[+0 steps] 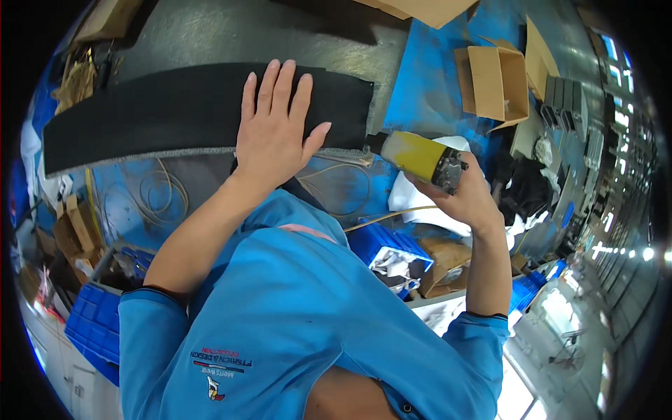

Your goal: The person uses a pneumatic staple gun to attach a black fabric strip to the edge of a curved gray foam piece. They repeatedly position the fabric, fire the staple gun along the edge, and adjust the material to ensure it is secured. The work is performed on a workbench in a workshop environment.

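A long, slightly curved black panel (pixel 161 108) lies across in front of me, with a rough greyish near edge. My left hand (pixel 276 126) rests palm down on it, right of its middle, with the fingers stretched and a little apart. At the panel's right end, my right hand (pixel 469 192) is closed around the rear of a yellow hand-held power tool (pixel 416 155). The tool's dark front end points left, close to the panel's lower right corner. Whether it touches the panel I cannot tell. My right palm is partly hidden behind the tool.
An open cardboard box (pixel 498 84) stands at the far right. Beneath the tool lies white material (pixel 423 203), with a thin yellowish hose (pixel 392 215) running past it. Nearer are a blue crate (pixel 388 245) and a cardboard carton (pixel 448 259). Looped cable (pixel 164 189) lies at left.
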Tool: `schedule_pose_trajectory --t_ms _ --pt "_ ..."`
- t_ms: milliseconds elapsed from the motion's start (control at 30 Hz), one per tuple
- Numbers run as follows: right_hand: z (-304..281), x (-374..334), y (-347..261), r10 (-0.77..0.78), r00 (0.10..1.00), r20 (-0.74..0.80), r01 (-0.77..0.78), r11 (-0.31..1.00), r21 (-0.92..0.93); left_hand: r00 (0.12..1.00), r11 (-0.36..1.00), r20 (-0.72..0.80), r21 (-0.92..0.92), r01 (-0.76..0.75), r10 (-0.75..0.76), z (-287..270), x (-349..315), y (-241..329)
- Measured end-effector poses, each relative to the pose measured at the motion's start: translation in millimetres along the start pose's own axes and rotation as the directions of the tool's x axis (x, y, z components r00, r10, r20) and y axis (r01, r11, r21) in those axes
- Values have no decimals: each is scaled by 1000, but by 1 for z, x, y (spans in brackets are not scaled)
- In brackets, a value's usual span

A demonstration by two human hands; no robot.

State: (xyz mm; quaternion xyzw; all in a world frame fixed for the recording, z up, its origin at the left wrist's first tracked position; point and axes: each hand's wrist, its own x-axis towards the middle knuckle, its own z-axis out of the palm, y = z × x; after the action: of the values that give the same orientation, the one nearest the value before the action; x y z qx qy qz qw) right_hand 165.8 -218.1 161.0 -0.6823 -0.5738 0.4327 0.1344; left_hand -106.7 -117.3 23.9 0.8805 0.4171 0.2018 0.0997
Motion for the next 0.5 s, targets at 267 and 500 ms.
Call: schedule_pose_trajectory --t_ms 267,500 --pt "-9 30 -25 34 988 151 2 973 -229 999 999 -4 0 47 -47 4 -3 1" --pt "-9 37 -48 43 986 163 23 923 -384 998 998 2 -25 59 -58 3 -2 -1"
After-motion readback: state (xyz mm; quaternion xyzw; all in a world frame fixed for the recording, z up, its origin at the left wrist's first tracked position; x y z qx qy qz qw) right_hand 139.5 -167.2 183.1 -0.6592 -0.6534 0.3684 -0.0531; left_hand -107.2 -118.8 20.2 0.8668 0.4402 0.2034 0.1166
